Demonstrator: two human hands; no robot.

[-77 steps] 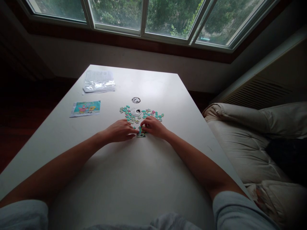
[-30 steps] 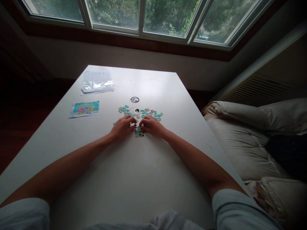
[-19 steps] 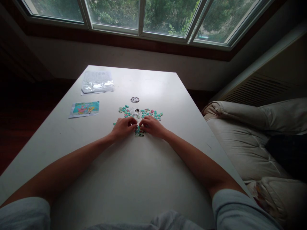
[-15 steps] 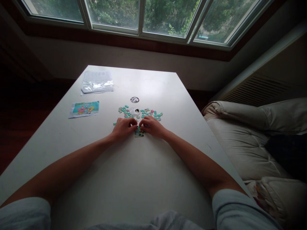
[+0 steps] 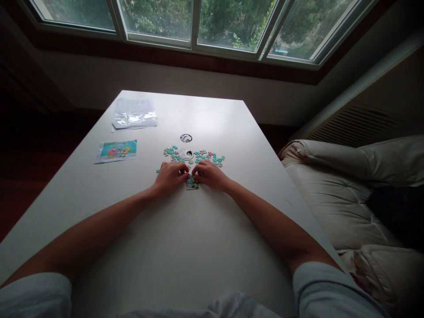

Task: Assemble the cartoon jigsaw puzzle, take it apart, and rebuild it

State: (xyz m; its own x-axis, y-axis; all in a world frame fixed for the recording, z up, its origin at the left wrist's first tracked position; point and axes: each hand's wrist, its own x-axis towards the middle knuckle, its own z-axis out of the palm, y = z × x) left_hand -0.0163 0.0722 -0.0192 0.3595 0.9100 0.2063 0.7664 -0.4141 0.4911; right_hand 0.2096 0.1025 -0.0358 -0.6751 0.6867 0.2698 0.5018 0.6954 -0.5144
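Observation:
A small joined section of jigsaw puzzle (image 5: 192,185) lies flat on the white table, between my hands. My left hand (image 5: 170,176) is closed in a pinch at its upper left, thumb and forefinger on a teal puzzle piece (image 5: 191,177). From the other side my right hand (image 5: 211,174) pinches at the same spot, its fingers curled. The fingertips partly cover that piece and the section's upper edge. Loose teal and pink puzzle pieces (image 5: 208,156) are scattered just beyond both hands.
Among the loose pieces lies a round ring-like disc (image 5: 186,153), with a dark round opening (image 5: 186,138) behind it. At the left are a cartoon picture sheet (image 5: 117,150) and a clear plastic packet (image 5: 135,113) over papers. A padded seat (image 5: 334,198) stands right of the table (image 5: 185,247).
Both hands stay in nearly the same place. The fingers have shifted very slightly at the top of the joined puzzle section.

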